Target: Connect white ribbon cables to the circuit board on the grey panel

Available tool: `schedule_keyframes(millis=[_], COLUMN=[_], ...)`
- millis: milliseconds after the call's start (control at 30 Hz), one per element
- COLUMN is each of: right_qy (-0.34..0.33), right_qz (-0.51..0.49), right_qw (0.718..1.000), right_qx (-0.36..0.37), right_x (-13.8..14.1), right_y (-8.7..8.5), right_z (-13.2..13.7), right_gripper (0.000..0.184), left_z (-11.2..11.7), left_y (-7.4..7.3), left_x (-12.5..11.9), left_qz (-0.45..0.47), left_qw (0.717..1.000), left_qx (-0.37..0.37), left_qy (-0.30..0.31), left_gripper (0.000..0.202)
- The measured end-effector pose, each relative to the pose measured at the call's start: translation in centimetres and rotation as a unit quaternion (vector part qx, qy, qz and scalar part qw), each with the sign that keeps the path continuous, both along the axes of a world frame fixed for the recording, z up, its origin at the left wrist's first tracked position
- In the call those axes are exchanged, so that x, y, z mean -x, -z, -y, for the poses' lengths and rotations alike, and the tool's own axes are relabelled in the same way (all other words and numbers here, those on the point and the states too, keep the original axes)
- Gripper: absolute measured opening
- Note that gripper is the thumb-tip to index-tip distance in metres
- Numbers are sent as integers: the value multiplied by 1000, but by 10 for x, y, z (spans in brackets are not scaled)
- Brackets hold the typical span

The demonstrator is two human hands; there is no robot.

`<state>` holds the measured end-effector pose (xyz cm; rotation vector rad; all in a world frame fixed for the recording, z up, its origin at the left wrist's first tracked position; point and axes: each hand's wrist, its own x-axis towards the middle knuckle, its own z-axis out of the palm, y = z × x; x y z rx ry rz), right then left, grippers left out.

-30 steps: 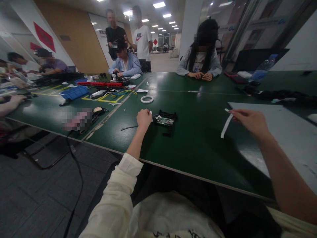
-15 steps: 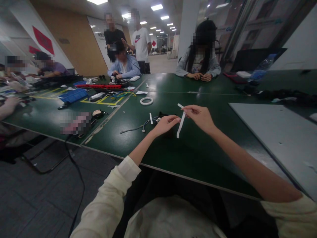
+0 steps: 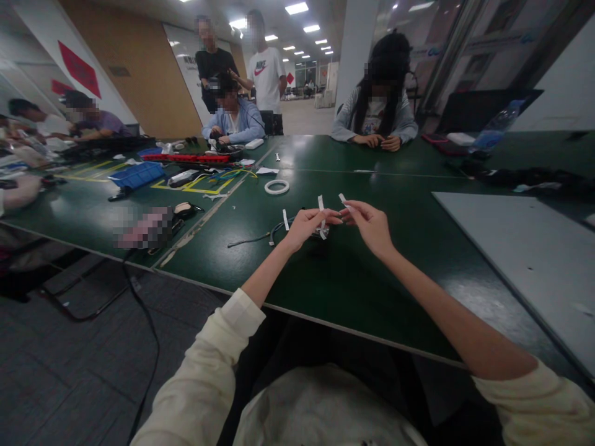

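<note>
My left hand is closed, with a white tape strip hanging across its fingers. Close beside it, almost fingertip to fingertip, my right hand pinches a short white tape piece that sticks up past the fingers. Whether the two pieces are joined is hidden. Under the hands lies a dark object, mostly covered. A grey cable runs left from there along the green table. Near my left hand is another white tape strip. The white tape roll lies flat further back.
A grey board covers the right side of the table. To the left are a blue tray, a pinkish blurred item, a red power strip and several wires. Across the table sit two people. A water bottle stands back right.
The long strip that hung from my right hand no longer hangs there. A strip now lies across my left fingers, and my right hand holds a short piece. The hands have come closer together.
</note>
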<state>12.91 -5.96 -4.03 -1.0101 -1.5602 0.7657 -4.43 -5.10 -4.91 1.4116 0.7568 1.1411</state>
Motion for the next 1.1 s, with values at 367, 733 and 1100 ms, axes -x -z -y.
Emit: schedule_keyframes(millis=[367, 733, 1100], right_qy=[-117, -174, 143], right_qz=[-53, -58, 366], right_qw=[992, 980, 918], right_qx=[9, 80, -49], right_x=[20, 24, -71], right_y=[1, 10, 6], right_z=[15, 16, -31], right_gripper=[25, 16, 38], left_z=[-7, -7, -23], left_y=[12, 10, 8], left_x=[-2, 1, 28], left_qz=[138, 120, 150], left_qw=[985, 989, 968], left_qx=[102, 86, 101], left_qy=[15, -32, -176], left_gripper=[28, 22, 14])
